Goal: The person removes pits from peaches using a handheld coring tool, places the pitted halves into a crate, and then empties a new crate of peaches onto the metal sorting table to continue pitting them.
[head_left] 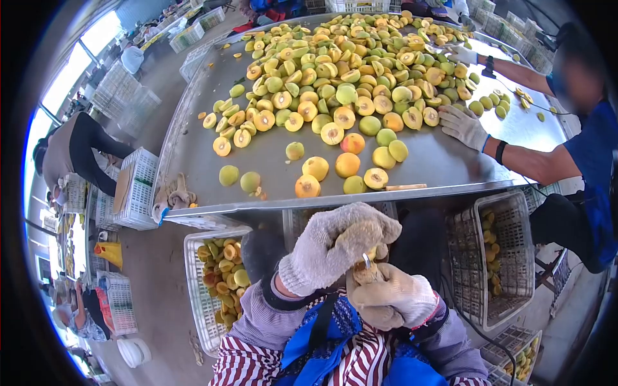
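The gloved fingers of the left hand (338, 244) curl tight over a yellow fruit (377, 252), hiding all but a sliver of it. The fruit is held low, just below the table's near edge. The right hand (394, 297), also gloved, is closed on a small metal loop (365, 260) that touches the fruit; its handle is buried in the fist. Beyond, halved fruit covers the steel table (193, 154). A crate (191, 270) below is partly hidden by the arms. A co-worker's gloved hand (462, 125) rests at the pile's edge.

Left hand (335, 248) curled, right hand (393, 296) clenched below
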